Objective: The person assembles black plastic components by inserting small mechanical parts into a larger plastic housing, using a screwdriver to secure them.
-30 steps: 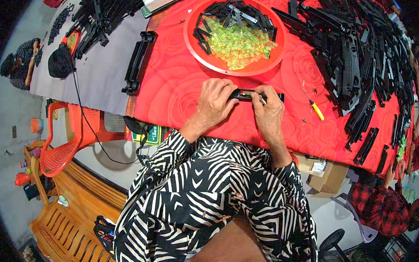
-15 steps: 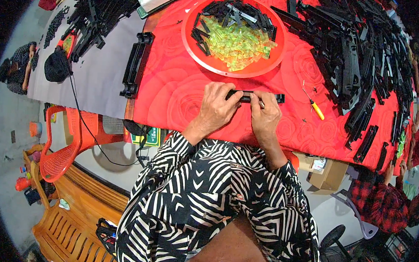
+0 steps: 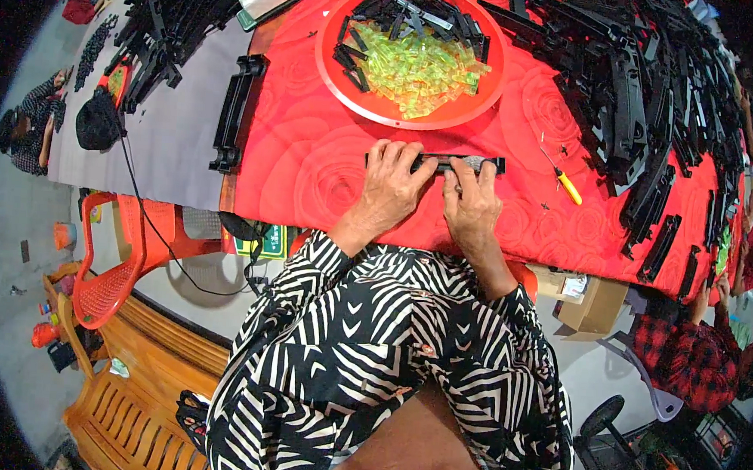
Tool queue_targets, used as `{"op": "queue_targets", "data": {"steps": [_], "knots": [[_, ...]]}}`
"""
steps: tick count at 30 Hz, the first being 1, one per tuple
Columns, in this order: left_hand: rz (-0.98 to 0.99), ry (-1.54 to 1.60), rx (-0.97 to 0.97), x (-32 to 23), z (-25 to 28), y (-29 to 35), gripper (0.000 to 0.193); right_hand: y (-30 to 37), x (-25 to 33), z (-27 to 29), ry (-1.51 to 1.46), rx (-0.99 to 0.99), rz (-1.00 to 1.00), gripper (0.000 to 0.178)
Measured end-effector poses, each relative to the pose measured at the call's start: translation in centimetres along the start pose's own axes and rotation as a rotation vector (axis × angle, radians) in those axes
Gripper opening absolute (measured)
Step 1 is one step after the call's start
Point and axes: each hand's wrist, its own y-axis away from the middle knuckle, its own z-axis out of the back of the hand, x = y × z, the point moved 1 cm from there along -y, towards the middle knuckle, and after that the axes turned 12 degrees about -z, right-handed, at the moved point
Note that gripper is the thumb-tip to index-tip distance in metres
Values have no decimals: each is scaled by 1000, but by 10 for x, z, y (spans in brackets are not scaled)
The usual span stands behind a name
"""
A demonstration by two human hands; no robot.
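Observation:
A long narrow black plastic part [image 3: 498, 165] lies crosswise on the red cloth in front of me. My left hand [image 3: 390, 184] grips its left half, fingers over the far edge and thumb along the near side. My right hand [image 3: 473, 205] is closed at the part's middle and right, with thumb and fingertips pressed on it. A greyish patch shows on the part beside the right fingers; I cannot make out what it is. The fingers hide much of the part's middle.
A red round tray [image 3: 325, 55] beyond my hands holds yellow-green translucent pieces and small black pieces. A yellow-handled screwdriver [image 3: 569, 186] lies to the right. Black plastic parts [image 3: 629, 121] are heaped at far right, and another long black part [image 3: 239, 115] lies left.
My right hand has shifted slightly left along the black part, and its fingers now lie flatter on it. The left hand keeps its hold. The whole view has shifted slightly.

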Motion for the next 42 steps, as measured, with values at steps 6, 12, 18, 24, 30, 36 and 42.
{"op": "queue_targets", "data": {"steps": [6,12,18,24,30,36,42], "knots": [[5,2,21,-1,-1,-1,31,-6,4,8,143,163,-20,22],[42,68,-64,2,-1,6,34,-11,2,16,217,305,56,31],[-59,-24,62,1,7,1,26,-15,-4,19,-115,226,43,23],[-33,24,79,2,8,1,29,-40,-7,51,-878,115,-205,30],[-14,85,77,0,3,-3,34,-49,1,12,-1455,-17,-318,35],[24,128,69,1,-1,-3,32,-49,-2,-13,-1419,45,-344,32],[45,142,81,3,-3,-2,33,-47,5,-15,-1378,59,-353,30]]}}
